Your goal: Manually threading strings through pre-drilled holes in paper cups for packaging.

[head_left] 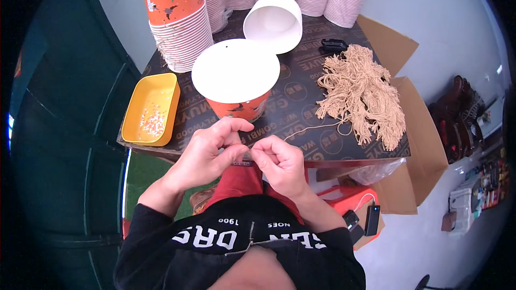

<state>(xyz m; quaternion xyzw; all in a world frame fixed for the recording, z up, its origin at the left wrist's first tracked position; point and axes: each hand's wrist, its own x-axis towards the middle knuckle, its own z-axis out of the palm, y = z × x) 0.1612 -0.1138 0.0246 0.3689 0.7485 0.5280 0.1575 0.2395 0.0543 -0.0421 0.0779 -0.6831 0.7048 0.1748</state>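
Close together at the table's near edge, my left hand [214, 147] and my right hand [280, 162] meet with thumbs and fingers pinched. A thin tan cord [314, 127] runs from the cord pile to my right hand, which pinches it. What sits between my left fingertips is too small to make out. Just beyond my hands an orange paper bucket [244, 108] stands upright, its white inside facing me and a small dark hole near its far rim. To the right lies a loose heap of cut tan cords [365, 96].
A yellow tray [171, 108] holding small pale beads sits at the left edge. Behind are a stack of nested buckets [180, 37], a white-lined bucket [274, 24] on its side, and more wrapped stacks. A black object [334, 45] lies by the cords. Cardboard boxes [416, 145] flank the right.
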